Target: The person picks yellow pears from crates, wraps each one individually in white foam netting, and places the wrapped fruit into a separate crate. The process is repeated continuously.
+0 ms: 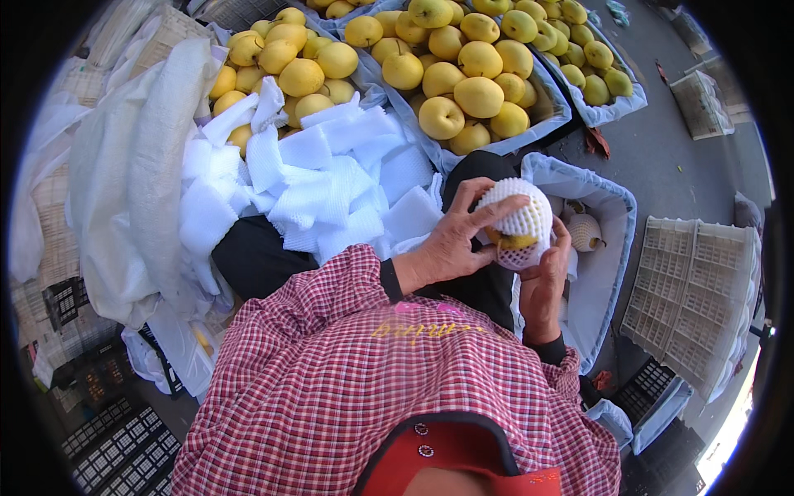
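A yellow pear is between my two hands, with a white foam net sleeve over most of it. A strip of yellow skin shows through an opening in the net. My left hand grips it from the left, its fingers over the top and its thumb low on the side. On the right, my right hand supports it from beside and below. Just beyond my right hand is a lined crate, where several netted pears lie partly hidden. Flat white foam sleeves are heaped to the left of my hands.
Crates of bare yellow pears stand ahead, with blue-white liners. A white woven sack hangs at the left. Stacked white plastic crates are on the right. Black crates stand at lower left. Dry leaves lie on the grey floor.
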`<action>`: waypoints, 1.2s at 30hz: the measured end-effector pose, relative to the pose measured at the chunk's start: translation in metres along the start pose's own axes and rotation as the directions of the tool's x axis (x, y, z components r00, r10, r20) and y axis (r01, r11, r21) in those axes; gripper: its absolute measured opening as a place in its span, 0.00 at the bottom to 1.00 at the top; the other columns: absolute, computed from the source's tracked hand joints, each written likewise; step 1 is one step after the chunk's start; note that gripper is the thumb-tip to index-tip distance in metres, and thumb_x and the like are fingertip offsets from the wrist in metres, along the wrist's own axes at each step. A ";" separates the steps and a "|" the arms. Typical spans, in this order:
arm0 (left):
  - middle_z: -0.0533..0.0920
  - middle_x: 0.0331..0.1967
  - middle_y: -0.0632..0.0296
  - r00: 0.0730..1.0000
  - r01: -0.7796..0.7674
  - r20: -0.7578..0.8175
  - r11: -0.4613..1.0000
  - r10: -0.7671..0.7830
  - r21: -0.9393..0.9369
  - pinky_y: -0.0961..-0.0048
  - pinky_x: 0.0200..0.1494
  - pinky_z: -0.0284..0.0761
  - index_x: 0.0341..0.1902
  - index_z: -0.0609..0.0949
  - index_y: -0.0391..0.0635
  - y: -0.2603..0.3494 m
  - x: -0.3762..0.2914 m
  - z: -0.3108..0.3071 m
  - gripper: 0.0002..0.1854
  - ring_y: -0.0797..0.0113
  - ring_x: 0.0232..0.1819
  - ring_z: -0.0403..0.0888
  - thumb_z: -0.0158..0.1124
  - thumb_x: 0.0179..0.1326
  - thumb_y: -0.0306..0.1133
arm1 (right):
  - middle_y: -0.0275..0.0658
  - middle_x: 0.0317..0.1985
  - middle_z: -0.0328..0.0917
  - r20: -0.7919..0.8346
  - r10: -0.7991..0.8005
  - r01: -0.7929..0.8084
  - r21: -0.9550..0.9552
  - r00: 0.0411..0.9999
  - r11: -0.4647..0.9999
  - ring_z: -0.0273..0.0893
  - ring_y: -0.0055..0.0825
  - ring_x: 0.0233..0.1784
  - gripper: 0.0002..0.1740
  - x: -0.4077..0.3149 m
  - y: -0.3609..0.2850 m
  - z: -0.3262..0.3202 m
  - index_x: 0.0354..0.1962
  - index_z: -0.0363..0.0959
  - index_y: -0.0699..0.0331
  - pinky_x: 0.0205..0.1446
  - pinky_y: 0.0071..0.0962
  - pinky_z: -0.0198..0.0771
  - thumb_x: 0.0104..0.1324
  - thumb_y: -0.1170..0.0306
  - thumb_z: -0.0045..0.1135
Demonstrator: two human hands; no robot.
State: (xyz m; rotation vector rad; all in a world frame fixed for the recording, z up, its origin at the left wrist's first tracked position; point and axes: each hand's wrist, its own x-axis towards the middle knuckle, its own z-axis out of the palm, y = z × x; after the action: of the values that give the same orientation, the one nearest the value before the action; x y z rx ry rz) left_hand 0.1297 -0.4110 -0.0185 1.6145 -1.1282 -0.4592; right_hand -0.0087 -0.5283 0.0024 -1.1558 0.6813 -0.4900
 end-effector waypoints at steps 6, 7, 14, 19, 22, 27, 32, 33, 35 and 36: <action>0.76 0.57 0.59 0.998 0.004 -0.066 1.000 -0.005 -0.017 0.69 0.55 0.80 0.61 0.79 0.55 -0.011 -0.024 -0.011 0.29 0.61 0.55 0.78 0.68 0.54 0.18 | 0.42 0.61 0.72 -0.078 0.372 -0.354 0.182 0.925 0.917 0.74 0.37 0.61 0.43 0.037 0.053 -0.106 0.66 0.63 0.62 0.65 0.36 0.69 0.59 0.47 0.63; 0.77 0.55 0.60 0.951 0.121 -0.301 0.984 -0.077 0.129 0.73 0.47 0.83 0.57 0.80 0.52 -0.031 -0.025 -0.023 0.26 0.64 0.48 0.81 0.66 0.54 0.16 | 0.46 0.61 0.72 -0.244 0.286 -0.300 -0.022 0.926 0.954 0.74 0.40 0.61 0.46 0.044 0.059 -0.119 0.64 0.64 0.63 0.63 0.37 0.70 0.55 0.45 0.67; 0.75 0.59 0.67 0.884 0.457 -0.315 0.488 -0.347 0.744 0.67 0.46 0.81 0.57 0.81 0.62 -0.112 0.026 -0.139 0.30 0.62 0.49 0.79 0.74 0.49 0.24 | 0.54 0.58 0.73 -0.102 0.159 -0.104 -0.995 0.982 0.003 0.73 0.53 0.60 0.43 0.111 0.060 -0.168 0.64 0.66 0.61 0.63 0.43 0.70 0.53 0.55 0.71; 0.81 0.42 0.64 0.848 0.344 -0.521 0.650 0.095 0.678 0.69 0.34 0.79 0.43 0.79 0.51 -0.123 0.038 -0.158 0.14 0.61 0.34 0.81 0.73 0.54 0.26 | 0.45 0.48 0.77 0.316 -0.291 0.418 -0.799 0.903 0.432 0.79 0.36 0.48 0.26 0.245 -0.012 0.018 0.58 0.71 0.64 0.52 0.32 0.76 0.63 0.68 0.65; 0.80 0.40 0.63 0.691 0.398 -0.722 0.849 -0.030 0.347 0.72 0.33 0.78 0.44 0.76 0.46 -0.098 0.019 -0.171 0.13 0.69 0.31 0.80 0.70 0.61 0.30 | 0.47 0.59 0.71 0.603 -0.452 0.718 -0.682 0.657 0.134 0.71 0.47 0.61 0.37 0.339 -0.008 0.113 0.64 0.64 0.58 0.64 0.41 0.69 0.58 0.62 0.67; 0.81 0.37 0.61 0.648 0.198 -0.003 0.172 -0.761 -0.965 0.79 0.11 0.63 0.57 0.69 0.44 -0.064 -0.051 -0.153 0.19 0.79 0.12 0.68 0.65 0.68 0.31 | 0.47 0.61 0.68 0.676 -0.249 0.643 -0.737 0.694 -0.209 0.67 0.50 0.62 0.49 0.427 0.007 0.207 0.69 0.58 0.42 0.65 0.41 0.68 0.49 0.54 0.71; 0.83 0.44 0.59 0.882 0.408 -0.252 0.913 -0.399 -0.018 0.75 0.27 0.75 0.43 0.81 0.42 -0.070 -0.093 -0.080 0.12 0.70 0.22 0.80 0.73 0.58 0.30 | 0.48 0.58 0.73 0.536 -0.252 0.592 -0.741 0.806 0.316 0.74 0.49 0.58 0.51 0.387 -0.017 0.204 0.67 0.59 0.59 0.61 0.41 0.73 0.49 0.53 0.73; 0.83 0.41 0.59 0.911 0.301 -0.340 0.939 -0.232 0.166 0.75 0.28 0.75 0.43 0.80 0.42 -0.076 -0.093 -0.078 0.12 0.70 0.22 0.80 0.73 0.58 0.31 | 0.48 0.57 0.73 0.474 -0.267 0.539 -0.654 0.839 0.531 0.76 0.48 0.57 0.50 0.362 -0.024 0.190 0.67 0.59 0.63 0.61 0.40 0.74 0.51 0.52 0.72; 0.82 0.34 0.60 0.692 0.607 -0.381 0.780 -0.613 -0.153 0.74 0.28 0.75 0.42 0.79 0.42 -0.051 -0.078 -0.099 0.12 0.70 0.22 0.80 0.71 0.61 0.33 | 0.50 0.56 0.75 0.400 -0.118 0.196 -0.160 0.909 0.967 0.78 0.42 0.58 0.41 0.296 -0.032 0.149 0.63 0.61 0.69 0.59 0.38 0.77 0.62 0.52 0.65; 0.82 0.30 0.61 0.596 0.561 -0.118 0.517 -0.794 -0.647 0.74 0.27 0.76 0.43 0.78 0.41 -0.047 -0.079 -0.117 0.12 0.71 0.22 0.81 0.69 0.63 0.34 | 0.51 0.55 0.75 0.401 -0.007 0.003 0.013 0.916 1.000 0.79 0.42 0.57 0.39 0.262 -0.039 0.123 0.64 0.60 0.68 0.57 0.42 0.78 0.64 0.52 0.62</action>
State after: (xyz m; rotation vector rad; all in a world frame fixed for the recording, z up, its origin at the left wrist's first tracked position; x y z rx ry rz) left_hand 0.2013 -0.2825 -0.0374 1.4686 0.0771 -0.8407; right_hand 0.2628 -0.6354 0.0075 -1.2007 0.3175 -0.2465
